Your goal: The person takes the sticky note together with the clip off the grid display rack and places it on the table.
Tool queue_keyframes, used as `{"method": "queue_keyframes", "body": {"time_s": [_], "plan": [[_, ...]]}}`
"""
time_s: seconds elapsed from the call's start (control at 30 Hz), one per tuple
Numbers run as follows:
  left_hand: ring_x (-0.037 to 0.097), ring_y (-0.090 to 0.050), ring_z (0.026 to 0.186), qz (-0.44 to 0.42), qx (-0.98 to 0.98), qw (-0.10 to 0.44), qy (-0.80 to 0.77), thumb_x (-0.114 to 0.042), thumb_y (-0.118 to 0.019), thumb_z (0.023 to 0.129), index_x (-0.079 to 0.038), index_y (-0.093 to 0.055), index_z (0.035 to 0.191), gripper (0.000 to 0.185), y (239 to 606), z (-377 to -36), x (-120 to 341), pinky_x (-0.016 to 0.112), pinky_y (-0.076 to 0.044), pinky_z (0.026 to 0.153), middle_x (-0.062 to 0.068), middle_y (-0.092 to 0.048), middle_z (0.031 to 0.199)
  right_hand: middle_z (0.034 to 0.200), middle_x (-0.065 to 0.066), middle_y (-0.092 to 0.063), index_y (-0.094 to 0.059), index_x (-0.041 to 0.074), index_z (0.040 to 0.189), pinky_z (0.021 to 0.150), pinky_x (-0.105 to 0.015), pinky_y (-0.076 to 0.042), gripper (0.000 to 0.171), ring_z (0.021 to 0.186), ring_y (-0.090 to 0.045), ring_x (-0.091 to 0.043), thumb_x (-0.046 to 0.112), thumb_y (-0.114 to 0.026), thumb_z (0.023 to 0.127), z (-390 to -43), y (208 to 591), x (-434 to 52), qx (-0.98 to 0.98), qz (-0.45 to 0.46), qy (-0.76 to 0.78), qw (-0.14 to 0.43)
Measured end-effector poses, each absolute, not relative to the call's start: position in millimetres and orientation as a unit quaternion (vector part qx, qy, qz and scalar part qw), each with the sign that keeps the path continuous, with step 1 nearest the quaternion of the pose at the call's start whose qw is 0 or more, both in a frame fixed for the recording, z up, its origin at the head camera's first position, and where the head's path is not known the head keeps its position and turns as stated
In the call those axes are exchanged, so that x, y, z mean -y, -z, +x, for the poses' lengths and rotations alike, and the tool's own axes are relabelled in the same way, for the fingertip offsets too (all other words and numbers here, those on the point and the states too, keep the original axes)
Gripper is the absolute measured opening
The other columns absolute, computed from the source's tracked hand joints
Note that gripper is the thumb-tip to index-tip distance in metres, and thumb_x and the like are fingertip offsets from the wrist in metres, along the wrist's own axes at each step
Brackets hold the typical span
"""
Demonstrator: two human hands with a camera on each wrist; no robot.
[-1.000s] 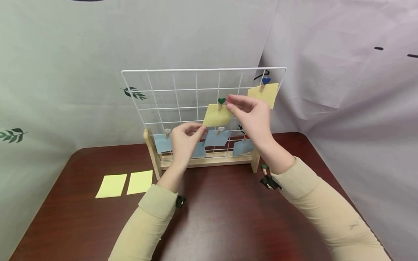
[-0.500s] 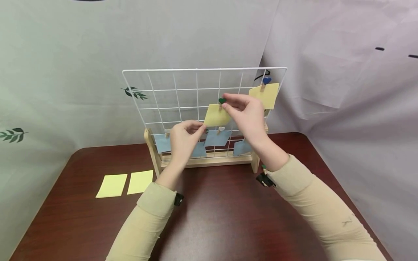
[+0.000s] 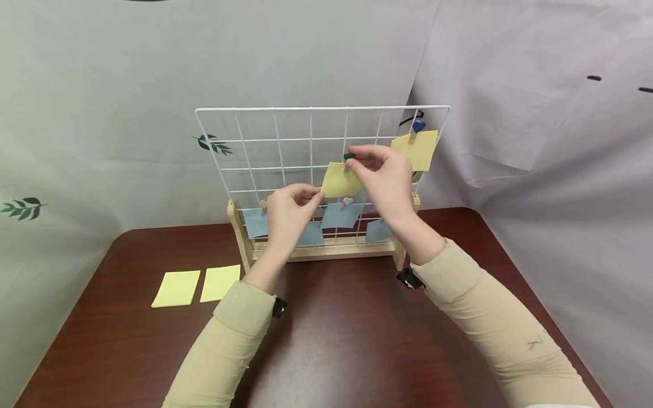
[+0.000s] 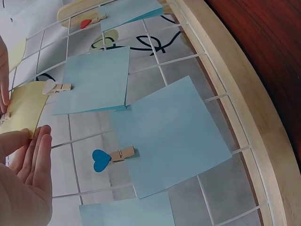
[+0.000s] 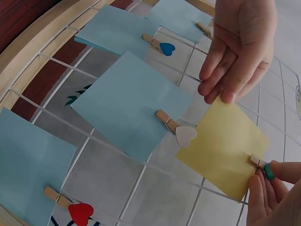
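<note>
A white wire grid (image 3: 275,141) stands in a wooden base (image 3: 326,249) at the back of the table. A yellow note (image 3: 338,181) hangs at mid-grid under a small wooden clip with a green heart (image 3: 349,157). My right hand (image 3: 353,160) pinches that clip from the right. My left hand (image 3: 318,195) pinches the note's lower left corner. The right wrist view shows the note (image 5: 223,146), the green clip (image 5: 263,167) and the left hand's fingertips (image 5: 225,94) on the note's corner. In the left wrist view, only an edge of the note (image 4: 21,106) appears beside my left hand (image 4: 26,174).
Another yellow note (image 3: 415,148) hangs top right under a blue heart clip (image 3: 418,126). Blue notes (image 3: 339,215) hang along the bottom row on heart clips. Two loose yellow notes (image 3: 176,288) (image 3: 220,282) lie on the dark red table (image 3: 347,340) at the left.
My right hand moved a little left and closed its fingertips on the green heart clip. The left hand kept its hold on the note's corner.
</note>
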State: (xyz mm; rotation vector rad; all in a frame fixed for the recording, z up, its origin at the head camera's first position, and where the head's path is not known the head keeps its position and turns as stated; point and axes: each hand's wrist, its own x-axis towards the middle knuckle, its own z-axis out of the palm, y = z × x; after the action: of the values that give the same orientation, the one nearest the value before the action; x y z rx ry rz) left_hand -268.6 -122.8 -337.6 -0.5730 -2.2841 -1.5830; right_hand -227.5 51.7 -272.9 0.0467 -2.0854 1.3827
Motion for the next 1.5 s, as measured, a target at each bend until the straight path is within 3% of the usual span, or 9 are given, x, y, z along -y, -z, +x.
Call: {"method": "queue_keyframes", "body": {"time_s": [0.1,0.27,0.4,0.73,1.5], "plan": [[0.024,-0.077,0.073,-0.2,0.796,0.15,0.551,-0.01,-0.081,0.093,-0.001,-0.084,0.099,0.011,336.8,-268.5,122.0,0.011,-0.049,0.058,0.016,-0.082,0.09,0.101,-0.017,-0.083,-0.082,0.0,0.11,0.077,-0.013,-0.058,0.017,0.082,-0.074,-0.004,0.003,-0.08,0.093,-228.3,273.7,-50.1,0.793,0.015,-0.515,0.326],[0.027,-0.078,0.075,-0.199,0.801,0.15,0.545,-0.01,-0.081,0.093,-0.001,-0.084,0.099,0.011,335.3,-268.4,121.6,0.011,-0.048,0.059,0.016,-0.082,0.09,0.099,-0.017,-0.083,-0.082,0.0,0.108,0.075,-0.012,-0.056,0.015,0.087,-0.079,-0.022,0.004,-0.08,0.094,-229.0,273.8,-47.8,0.801,0.013,-0.493,0.339],[0.027,-0.078,0.075,-0.2,0.803,0.15,0.541,-0.011,-0.081,0.093,-0.001,-0.083,0.099,0.011,333.7,-268.3,121.5,0.011,-0.048,0.058,0.015,-0.083,0.09,0.1,-0.016,-0.083,-0.082,0.0,0.11,0.076,-0.012,-0.055,0.016,0.09,-0.08,-0.027,0.006,-0.08,0.095,-229.0,272.5,-47.6,0.813,0.013,-0.474,0.338],[0.024,-0.077,0.073,-0.202,0.804,0.149,0.539,-0.011,-0.08,0.094,-0.001,-0.084,0.099,0.011,333.2,-268.8,120.6,0.011,-0.048,0.058,0.015,-0.083,0.09,0.102,-0.013,-0.083,-0.081,0.002,0.111,0.083,-0.036,-0.062,0.015,0.09,-0.079,-0.026,0.009,-0.076,0.099,-225.7,266.7,-48.0,0.858,0.013,-0.398,0.324],[0.026,-0.078,0.074,-0.204,0.804,0.181,0.529,-0.011,-0.08,0.095,0.0,-0.083,0.097,0.012,333.8,-266.9,119.0,0.011,-0.048,0.061,0.015,-0.082,0.088,0.097,-0.015,-0.081,-0.08,-0.001,0.101,0.082,-0.038,-0.062,0.007,0.085,-0.079,-0.027,0.004,-0.077,0.096,-227.4,270.1,-50.7,0.855,0.072,-0.353,0.372]]}}
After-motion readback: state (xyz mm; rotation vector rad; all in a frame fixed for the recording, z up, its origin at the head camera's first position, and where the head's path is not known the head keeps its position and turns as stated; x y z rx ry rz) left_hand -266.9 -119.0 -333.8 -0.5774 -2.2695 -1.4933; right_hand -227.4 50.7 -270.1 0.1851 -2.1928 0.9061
